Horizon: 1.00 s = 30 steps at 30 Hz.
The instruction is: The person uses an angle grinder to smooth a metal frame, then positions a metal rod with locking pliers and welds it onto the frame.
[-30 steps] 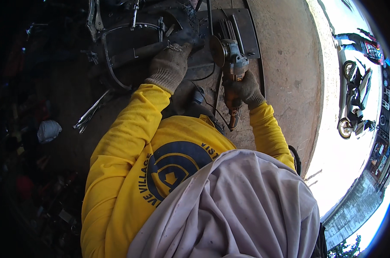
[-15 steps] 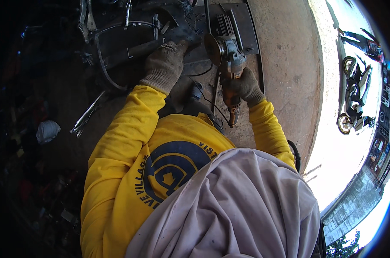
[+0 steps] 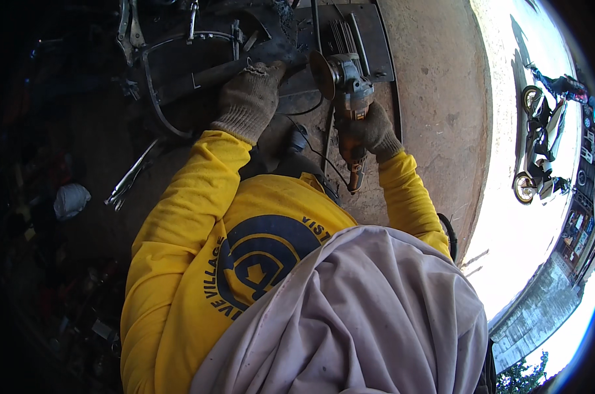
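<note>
My right hand point(image 3: 375, 129), in a grey-brown knit glove, is wrapped round the body of an angle grinder point(image 3: 356, 95). Its round disc point(image 3: 322, 75) stands on edge, facing left toward my other hand. The same kind of glove covers my left hand point(image 3: 250, 98), which is closed on a dark metal bar point(image 3: 212, 77) lying across the dark work surface. My left fingertips are mostly hidden, and the dimness blurs where the bar ends near the disc. From the grinder's handle a thin black cord point(image 3: 323, 157) loops toward the left.
Beyond the grinder, several thin rods point(image 3: 343, 38) lie on a dark metal plate point(image 3: 377, 43). A curved metal frame point(image 3: 151, 85) and locking pliers point(image 3: 130, 33) are at the upper left. A white bundle point(image 3: 71, 200) sits lower left. Outside, a person point(image 3: 565, 87) walks near a motorcycle point(image 3: 540, 144).
My hands and the grinder have hardly moved, with only a slight shift of the view. The person outside at the far right has moved lower in the picture, nearer the motorcycle.
</note>
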Motion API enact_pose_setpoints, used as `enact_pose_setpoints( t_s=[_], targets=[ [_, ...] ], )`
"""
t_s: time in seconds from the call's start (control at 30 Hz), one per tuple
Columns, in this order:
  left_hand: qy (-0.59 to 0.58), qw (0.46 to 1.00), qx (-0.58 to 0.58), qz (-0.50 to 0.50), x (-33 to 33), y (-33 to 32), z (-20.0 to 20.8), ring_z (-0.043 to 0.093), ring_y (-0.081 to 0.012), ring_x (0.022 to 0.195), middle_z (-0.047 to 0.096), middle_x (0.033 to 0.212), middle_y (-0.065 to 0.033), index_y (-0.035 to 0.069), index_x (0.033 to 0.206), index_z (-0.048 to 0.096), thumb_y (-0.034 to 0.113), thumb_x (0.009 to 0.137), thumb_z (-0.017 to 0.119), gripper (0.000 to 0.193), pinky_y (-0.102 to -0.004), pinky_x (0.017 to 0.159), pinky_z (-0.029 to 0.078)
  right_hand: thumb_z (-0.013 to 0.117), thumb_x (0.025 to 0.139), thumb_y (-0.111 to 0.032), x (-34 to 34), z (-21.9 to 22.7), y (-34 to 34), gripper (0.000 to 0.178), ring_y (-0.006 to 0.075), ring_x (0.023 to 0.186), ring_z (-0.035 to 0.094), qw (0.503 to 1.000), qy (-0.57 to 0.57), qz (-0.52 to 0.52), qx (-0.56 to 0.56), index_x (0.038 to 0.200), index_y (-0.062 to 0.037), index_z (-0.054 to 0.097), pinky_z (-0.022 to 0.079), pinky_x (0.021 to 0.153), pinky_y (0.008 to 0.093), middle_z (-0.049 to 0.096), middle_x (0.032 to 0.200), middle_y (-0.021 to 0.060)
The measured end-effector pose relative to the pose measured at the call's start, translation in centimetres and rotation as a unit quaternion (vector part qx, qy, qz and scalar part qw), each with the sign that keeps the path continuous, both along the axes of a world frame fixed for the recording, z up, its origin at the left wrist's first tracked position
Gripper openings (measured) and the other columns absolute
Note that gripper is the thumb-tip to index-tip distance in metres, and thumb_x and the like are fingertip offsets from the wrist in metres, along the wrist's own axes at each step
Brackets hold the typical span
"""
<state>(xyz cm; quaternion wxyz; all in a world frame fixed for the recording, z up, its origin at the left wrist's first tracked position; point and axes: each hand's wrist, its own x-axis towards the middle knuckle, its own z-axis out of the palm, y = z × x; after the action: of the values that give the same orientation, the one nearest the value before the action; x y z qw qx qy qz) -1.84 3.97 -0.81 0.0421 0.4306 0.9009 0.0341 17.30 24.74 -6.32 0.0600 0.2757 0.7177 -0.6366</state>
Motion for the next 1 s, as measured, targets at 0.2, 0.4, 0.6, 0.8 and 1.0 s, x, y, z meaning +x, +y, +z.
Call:
enact_pose_setpoints(
  t_s=[0.2,0.4,0.6,0.8,1.0],
  targets=[
    [0.005,1.0,-0.001,-0.001,0.1,0.1,0.6,0.074,-0.0318,0.092,0.071,0.102,-0.0103,0.019,0.121,0.063,0.016,0.098,0.056,0.024,-0.0414,0.072,0.062,0.081,0.075,-0.008,-0.2,-0.1,0.0,0.044,0.0189,0.091,0.072,1.0,0.021,-0.009,-0.006,0.117,-0.0015,0.067,0.059,0.083,0.0357,0.074,0.103,0.0089],
    [-0.008,1.0,-0.02,0.006,-0.2,0.0,0.0,0.074,-0.0315,0.093,0.071,0.106,-0.0108,0.019,0.123,0.062,0.016,0.099,0.055,0.025,-0.0414,0.072,0.062,0.083,0.073,-0.007,-0.8,1.5,-0.2,0.046,0.0184,0.091,0.072,1.0,0.0,0.0,0.019,0.116,-0.0018,0.067,0.059,0.082,0.0349,0.074,0.102,0.0084],
    [0.003,1.0,-0.004,-0.006,-0.3,-0.1,0.0,0.074,-0.031,0.095,0.071,0.106,-0.0109,0.019,0.125,0.061,0.016,0.099,0.055,0.027,-0.0419,0.074,0.062,0.09,0.068,-0.017,-0.7,1.0,0.1,0.057,0.0212,0.095,0.07,1.0,0.003,-0.003,-0.023,0.118,-0.003,0.066,0.056,0.085,0.0368,0.073,0.105,0.0101],
    [-0.016,0.999,-0.04,0.015,-0.2,0.3,0.3,0.074,-0.0314,0.094,0.07,0.105,-0.0107,0.018,0.124,0.061,0.015,0.098,0.057,0.027,-0.0426,0.074,0.062,0.086,0.071,-0.01,-1.1,1.4,-0.1,0.054,0.0191,0.093,0.071,1.0,0.017,0.003,0.025,0.12,-0.0021,0.066,0.057,0.087,0.0359,0.073,0.108,0.0087],
    [-0.003,1.0,-0.016,0.006,-0.1,0.1,0.9,0.074,-0.0328,0.095,0.07,0.105,-0.0113,0.018,0.124,0.061,0.015,0.098,0.056,0.027,-0.0425,0.072,0.062,0.086,0.071,-0.012,-1.4,2.2,0.1,0.053,0.019,0.093,0.071,1.0,0.004,0.009,-0.005,0.119,-0.0034,0.066,0.057,0.087,0.0359,0.073,0.107,0.008]
  ],
)
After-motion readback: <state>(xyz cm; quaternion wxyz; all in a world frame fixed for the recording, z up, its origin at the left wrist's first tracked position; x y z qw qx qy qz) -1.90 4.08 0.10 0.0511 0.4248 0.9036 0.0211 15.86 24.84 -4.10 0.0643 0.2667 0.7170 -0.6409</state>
